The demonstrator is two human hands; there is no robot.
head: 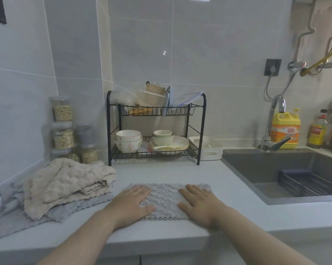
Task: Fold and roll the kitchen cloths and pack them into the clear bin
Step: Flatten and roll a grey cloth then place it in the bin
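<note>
Gray kitchen cloth (166, 201) lies flat on a pale countertop (237, 203) near its front edge. It forms a wide rectangle, its long axis running from 9 to 3 o'clock, with a scalloped hem facing the person. The left hand (131, 205) presses its 9 o'clock end and the right hand (198, 203) its 3 o'clock end. On both hands the fingers are straight, slightly spread and pointing toward 12 o'clock, gripping nothing.

At 9 o'clock of the cloth sits a rumpled beige cloth (69, 182) heaped on more gray cloths (12, 213).

At 12 o'clock stands a black two-tier wire rack (203, 131). Its lower shelf holds stacked floral bowls (128, 142) and a pile of cream plates (169, 143) topped with small bowls. Its upper shelf is crammed with clear plastic containers (153, 98) and lids. A white handled basket (207, 148) stands just beside the rack at 3 o'clock.

Stacked clear jars (62, 109) of pale flakes stand at 10 o'clock. At 2 o'clock, a dark sink (257, 169) contains a black wire tray (310, 185).
</note>
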